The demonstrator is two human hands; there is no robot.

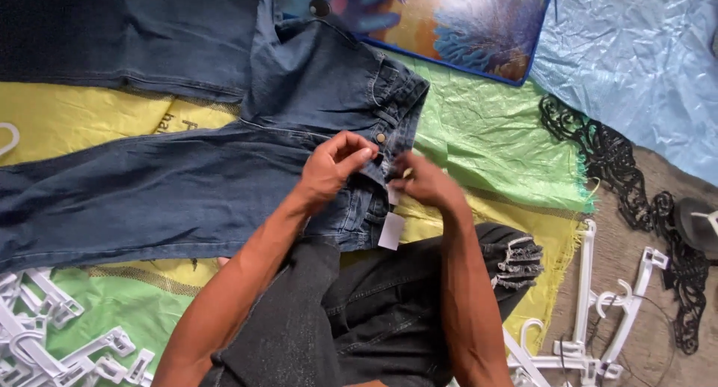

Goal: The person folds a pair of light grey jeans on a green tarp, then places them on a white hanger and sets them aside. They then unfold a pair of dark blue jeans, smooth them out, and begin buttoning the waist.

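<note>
head view shows both forearms coming from the bottom edge, so the elbows and the body are cut off. the fingertips of the right hand [425,182] are blurred, and it is hard to see what small thing they pinch; i cannot tell if they close fully. the left hand [333,167] has its fingers bent together and pressed on the waistband of the blue jeans [224,170], just beside the metal button [381,137]. the right hand touches the same waistband edge from the other side, very near the left one. directly under both hands hangs a small white paper tag [391,231], rectangular and flat. the jeans are dark blue denim, lying flat, with the legs going away to the left of the hands. below the hands, over the person's lap, lie black jeans [389,305] with frayed hems. under all is thin crinkled plastic sheeting, yellow and green [493,140]. white plastic hangers [598,320] lie to the lower right of the hands, more of them [52,342] to the lower left.
</note>
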